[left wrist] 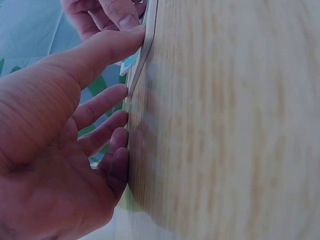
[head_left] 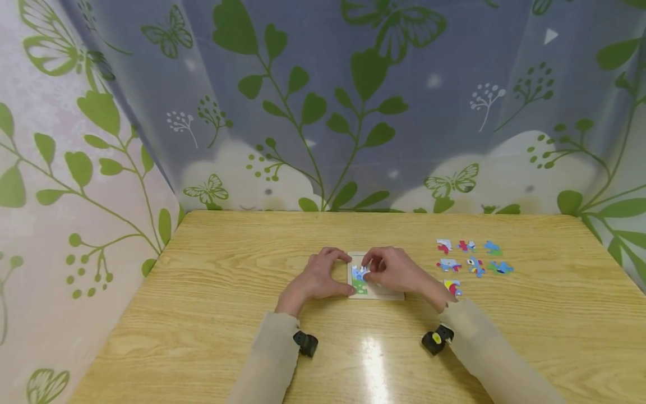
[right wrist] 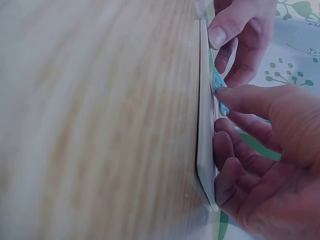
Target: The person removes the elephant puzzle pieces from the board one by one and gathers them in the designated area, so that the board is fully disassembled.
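A small puzzle tray (head_left: pixel 386 295) with a pale frame lies flat on the table. Blue and green jigsaw pieces (head_left: pixel 359 287) fill part of its left side. My left hand (head_left: pixel 319 276) holds the tray at its left, thumb at the near corner and index finger at the far one. Over the middle of the tray, my right hand (head_left: pixel 396 271) pinches a blue jigsaw piece (right wrist: pixel 220 92) between thumb and index finger. In the right wrist view this piece is tilted above the tray's surface, and its other fingers rest along the tray.
To the right on the wooden table (head_left: pixel 212 252), several loose jigsaw pieces (head_left: pixel 475 266) lie in loose rows. The lowest one, a yellow and red piece (head_left: pixel 452 288), is close beside the right wrist. A patterned curtain (head_left: pixel 323 112) hangs behind the table's far edge.
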